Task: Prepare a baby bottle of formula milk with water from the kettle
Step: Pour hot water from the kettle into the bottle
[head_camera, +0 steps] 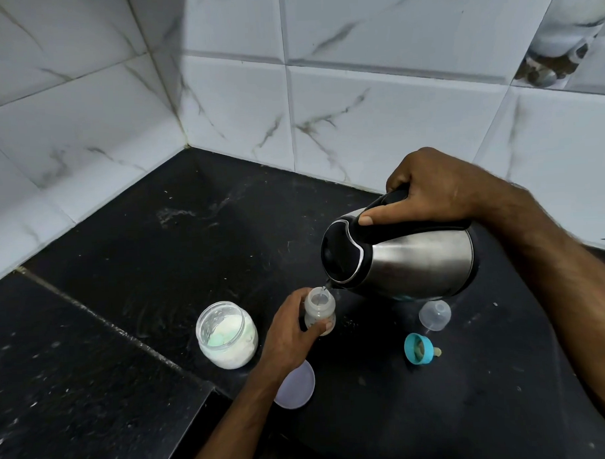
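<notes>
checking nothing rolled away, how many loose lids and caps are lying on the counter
3: a white flat lid partly under the left wrist, a clear dome cap below the kettle, and a teal teat ring nearer the camera. Others may be hidden.

Steel kettle (408, 256) gripped by handle in right hand (440, 190), tilted left, thin stream poured from spout into open baby bottle (319, 311). Bottle held upright on black counter (124, 270) by left hand (287, 333). Open formula jar (226, 335) just left; clear cap (434, 314), teal teat ring (418, 349) right; white lid (296, 387) near.

Steel kettle (415, 259) tipped, spout over open upright bottle (319, 311), pouring.
</notes>
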Available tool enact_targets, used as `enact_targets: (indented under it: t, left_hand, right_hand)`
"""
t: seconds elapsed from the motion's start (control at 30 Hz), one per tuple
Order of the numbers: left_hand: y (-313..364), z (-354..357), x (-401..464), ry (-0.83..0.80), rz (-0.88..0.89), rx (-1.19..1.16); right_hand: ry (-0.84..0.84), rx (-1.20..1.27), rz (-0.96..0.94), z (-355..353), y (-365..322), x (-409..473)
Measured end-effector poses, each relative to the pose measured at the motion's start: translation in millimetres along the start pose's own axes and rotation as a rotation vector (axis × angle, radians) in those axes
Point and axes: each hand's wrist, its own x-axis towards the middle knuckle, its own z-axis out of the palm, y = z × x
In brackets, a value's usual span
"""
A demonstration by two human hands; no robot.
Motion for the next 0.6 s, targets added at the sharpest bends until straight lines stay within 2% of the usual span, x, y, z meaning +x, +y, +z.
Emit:
enact_targets:
  t: [0.6]
  left_hand:
    - [0.1, 0.7, -0.1, 0.006, -0.004, 0.003]
  right_hand:
    - [0.004, -0.01, 0.011, 0.3, -1.7, -0.7]
